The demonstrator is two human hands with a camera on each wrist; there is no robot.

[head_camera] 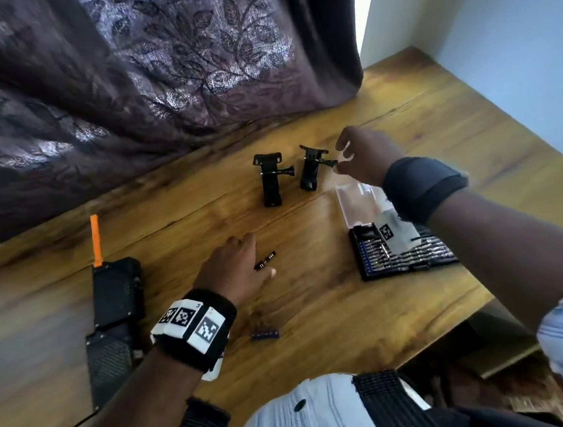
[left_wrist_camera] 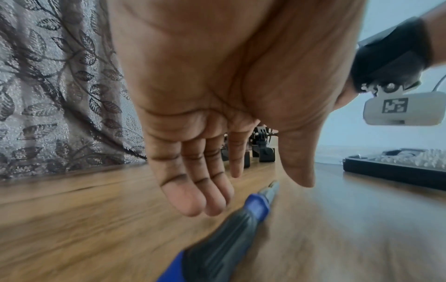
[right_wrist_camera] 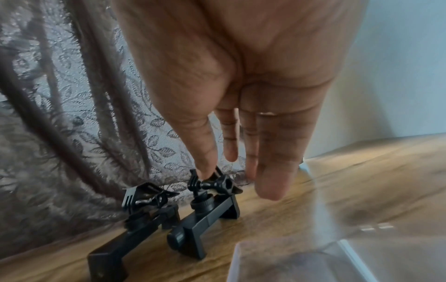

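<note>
Big patterned curtain across the back, and under it we've got the wooden desk. Far left on it sits a black box with an orange strip sticking up. Over on the right lies the open bit case, its clear lid folded back. Now the hands: our left hand hovers low over the desk, fingers straight and relaxed, gripping nothing. Our right hand is out near the curtain, fingers hanging straight, with only the thumb tip touching. What it touches is the right holder, standing beside its twin, the left holder, close but apart. Under the left palm lies the screwdriver, flat on the desk, untouched, tip pointing toward the holders. Smallest of all is the screw knob on the right holder, right under that thumb.
</note>
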